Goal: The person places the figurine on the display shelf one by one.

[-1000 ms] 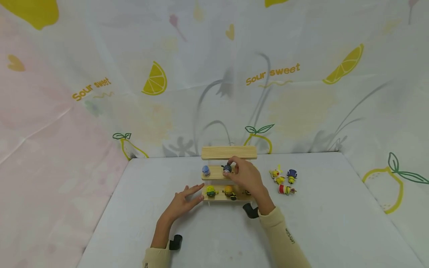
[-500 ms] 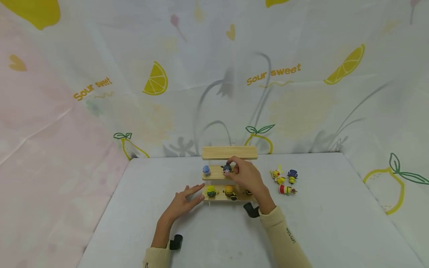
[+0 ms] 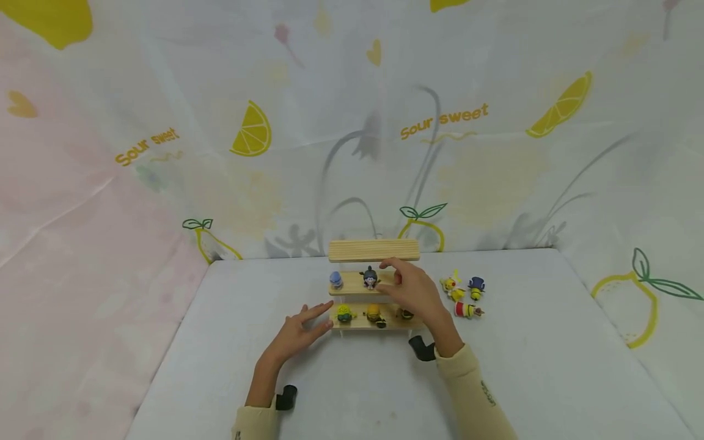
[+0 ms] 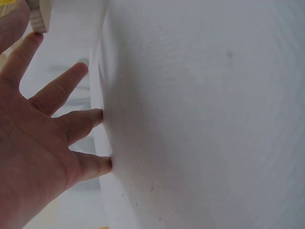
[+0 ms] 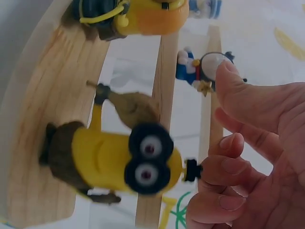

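Note:
A small dark-haired figurine [image 3: 370,278] stands upright on the middle tier of a three-tier wooden shelf [image 3: 375,250]. My right hand [image 3: 415,290] is just right of it, thumb and index finger spread apart; in the right wrist view the thumb [image 5: 228,71] overlaps the figurine's head. To the figurine's left is a small blue figurine [image 3: 336,280]. My left hand [image 3: 297,333] has its fingers extended at the left end of the lower tier; in the left wrist view a fingertip meets the wood's end [image 4: 40,16].
On the lower tier stand a green-yellow figurine [image 3: 344,314], an orange-topped one [image 3: 374,313] and a yellow goggled minion [image 5: 114,157] below my right hand. Right of the shelf lie a yellow figurine [image 3: 453,289], a purple-hatted one [image 3: 476,288] and a red-and-white one [image 3: 468,310] on the white table.
My right hand has let go of the dark-haired figurine and moved slightly right, its finger and thumb parting. The figurine stays on the middle tier. My left hand keeps its place.

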`<state>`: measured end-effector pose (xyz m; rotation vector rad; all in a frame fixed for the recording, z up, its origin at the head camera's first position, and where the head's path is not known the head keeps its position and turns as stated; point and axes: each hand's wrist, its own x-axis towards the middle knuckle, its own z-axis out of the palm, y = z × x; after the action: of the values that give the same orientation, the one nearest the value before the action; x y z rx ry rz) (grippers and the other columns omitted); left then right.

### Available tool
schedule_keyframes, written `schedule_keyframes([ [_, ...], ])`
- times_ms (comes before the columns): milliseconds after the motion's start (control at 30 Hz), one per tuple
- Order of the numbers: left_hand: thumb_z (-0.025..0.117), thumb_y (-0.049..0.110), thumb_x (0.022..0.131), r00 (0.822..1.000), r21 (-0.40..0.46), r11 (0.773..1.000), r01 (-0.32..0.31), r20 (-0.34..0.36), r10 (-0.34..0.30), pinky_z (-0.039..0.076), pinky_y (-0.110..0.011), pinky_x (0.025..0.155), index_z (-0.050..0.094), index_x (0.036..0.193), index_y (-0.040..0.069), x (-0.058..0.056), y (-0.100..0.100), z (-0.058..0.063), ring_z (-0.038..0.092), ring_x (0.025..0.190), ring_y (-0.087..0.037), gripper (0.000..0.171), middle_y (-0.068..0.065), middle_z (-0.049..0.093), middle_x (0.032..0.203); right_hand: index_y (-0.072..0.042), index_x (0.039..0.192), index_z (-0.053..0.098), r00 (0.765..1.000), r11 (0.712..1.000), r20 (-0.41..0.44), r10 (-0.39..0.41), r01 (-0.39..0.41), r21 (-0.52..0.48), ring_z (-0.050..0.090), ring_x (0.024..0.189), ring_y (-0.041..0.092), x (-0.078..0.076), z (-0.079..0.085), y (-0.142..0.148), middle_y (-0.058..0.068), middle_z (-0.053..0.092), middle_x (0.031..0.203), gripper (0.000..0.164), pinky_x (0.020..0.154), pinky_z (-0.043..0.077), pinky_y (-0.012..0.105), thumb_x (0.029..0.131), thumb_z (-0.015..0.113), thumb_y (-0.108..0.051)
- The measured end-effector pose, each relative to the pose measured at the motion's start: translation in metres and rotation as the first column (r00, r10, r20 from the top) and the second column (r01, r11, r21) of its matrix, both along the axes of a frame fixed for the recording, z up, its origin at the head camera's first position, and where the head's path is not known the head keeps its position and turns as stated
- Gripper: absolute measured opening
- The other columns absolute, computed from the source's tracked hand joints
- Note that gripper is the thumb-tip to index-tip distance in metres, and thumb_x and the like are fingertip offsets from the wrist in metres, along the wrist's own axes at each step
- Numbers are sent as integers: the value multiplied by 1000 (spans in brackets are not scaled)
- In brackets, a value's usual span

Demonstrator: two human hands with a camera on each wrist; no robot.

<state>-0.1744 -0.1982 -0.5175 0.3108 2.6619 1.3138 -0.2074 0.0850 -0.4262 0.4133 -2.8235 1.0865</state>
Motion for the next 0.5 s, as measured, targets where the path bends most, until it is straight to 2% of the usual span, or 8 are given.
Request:
schedule_keyframes([
  [133, 61, 54, 84, 1000, -2, 1000, -7, 15, 7, -4, -69, 99, 52, 131, 39, 0, -1, 1, 18, 136, -37, 51, -2, 46, 138, -21, 114, 62, 1000, 1000, -25, 12, -12, -12, 35, 49, 14, 2, -3, 11, -1, 44, 62, 36, 46, 28, 29, 81, 73, -32],
  [333, 61, 52, 84, 1000, -5, 1000, -2, 7, 2, -4, -72, 96, 52, 131, 37, 1, 0, 2, 18, 135, -40, 50, -4, 47, 137, -18, 112, 62, 1000, 998, -20, 22, -23, -61, 33, 48, 14, 5, -7, 29, 1, 42, 62, 34, 47, 30, 29, 82, 73, -28],
  [500, 61, 52, 84, 1000, -8, 1000, -1, 1, 1, -5, -72, 96, 52, 132, 38, 1, 0, 1, 18, 135, -41, 50, -5, 47, 137, -16, 110, 63, 997, 998, -70, 17, -21, -57, 36, 48, 14, 7, -9, 41, 0, 44, 65, 33, 45, 31, 28, 82, 73, -28],
])
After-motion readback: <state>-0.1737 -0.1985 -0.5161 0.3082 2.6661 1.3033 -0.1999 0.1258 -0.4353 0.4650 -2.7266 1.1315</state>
